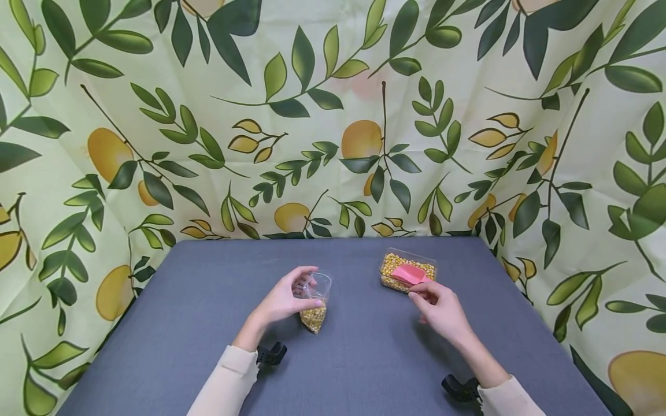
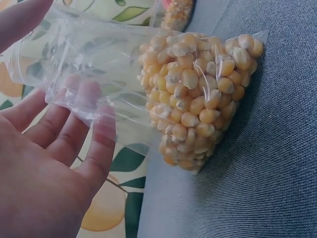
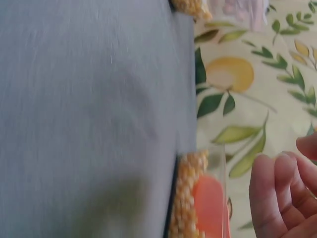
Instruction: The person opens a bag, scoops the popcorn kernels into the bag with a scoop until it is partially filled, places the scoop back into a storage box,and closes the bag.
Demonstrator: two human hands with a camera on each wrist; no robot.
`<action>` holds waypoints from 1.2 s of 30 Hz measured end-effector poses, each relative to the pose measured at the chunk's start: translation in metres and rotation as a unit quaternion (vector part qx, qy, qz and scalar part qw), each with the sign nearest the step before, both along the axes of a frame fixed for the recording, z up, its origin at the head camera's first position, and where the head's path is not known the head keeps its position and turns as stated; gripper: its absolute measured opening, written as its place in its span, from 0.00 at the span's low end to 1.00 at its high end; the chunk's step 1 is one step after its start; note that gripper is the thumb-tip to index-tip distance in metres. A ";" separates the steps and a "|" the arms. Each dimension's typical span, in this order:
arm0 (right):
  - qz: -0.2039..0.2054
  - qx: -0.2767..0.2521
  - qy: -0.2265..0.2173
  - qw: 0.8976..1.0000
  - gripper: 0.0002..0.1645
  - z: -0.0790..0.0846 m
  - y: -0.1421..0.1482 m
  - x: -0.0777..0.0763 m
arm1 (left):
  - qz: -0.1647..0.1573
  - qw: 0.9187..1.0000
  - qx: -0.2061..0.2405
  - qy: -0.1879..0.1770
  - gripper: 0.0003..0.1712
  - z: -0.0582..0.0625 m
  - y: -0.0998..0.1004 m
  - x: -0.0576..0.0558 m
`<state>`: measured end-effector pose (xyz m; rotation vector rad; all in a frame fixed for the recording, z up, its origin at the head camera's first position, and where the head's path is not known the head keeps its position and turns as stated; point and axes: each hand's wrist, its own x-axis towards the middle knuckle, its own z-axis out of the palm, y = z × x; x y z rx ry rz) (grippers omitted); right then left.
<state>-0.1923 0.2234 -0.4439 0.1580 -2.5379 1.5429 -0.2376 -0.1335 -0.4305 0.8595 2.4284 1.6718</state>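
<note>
A clear plastic bag [image 1: 314,315], its lower part full of yellow corn kernels [image 2: 193,94], stands on the table. My left hand [image 1: 291,294] holds it near the top, the thumb on the near side and the fingers curving round the far side. Some fingertips show through the film in the left wrist view. My right hand [image 1: 439,306] has loosely curled fingers, overlapping the near right corner of a clear box [image 1: 386,283] of corn. A pink scoop [image 1: 409,274] lies on the kernels there, its handle pointing toward the right hand and partly hidden by it.
The table [image 1: 354,370] has a grey-blue cloth. Behind and beside it hangs a curtain [image 1: 312,144] printed with leaves and fruit. Black bands [image 1: 272,353] circle both wrists. The box stands toward the back right, with bare cloth between it and the bag.
</note>
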 end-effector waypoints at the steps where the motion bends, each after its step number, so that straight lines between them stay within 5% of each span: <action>1: 0.009 -0.003 0.001 1.000 0.11 0.000 -0.005 0.000 | -0.006 1.000 0.005 -0.003 0.38 0.003 0.000 0.002; 12: 0.051 0.009 0.066 0.996 0.07 0.026 -0.069 0.009 | -0.031 0.999 0.029 0.014 0.31 0.008 0.000 0.006; 20: 0.073 0.005 0.058 0.996 0.14 -0.004 -0.093 -0.009 | -0.028 0.999 0.024 0.010 0.30 0.008 0.001 0.008; 29: 0.114 0.040 0.062 0.991 0.26 -0.007 -0.128 -0.014 | -0.012 1.000 0.025 0.010 0.30 0.007 0.004 0.011; 36: 0.120 0.042 0.066 0.990 0.27 -0.007 -0.143 -0.017 | 0.020 0.999 0.023 0.027 0.29 0.006 0.006 0.012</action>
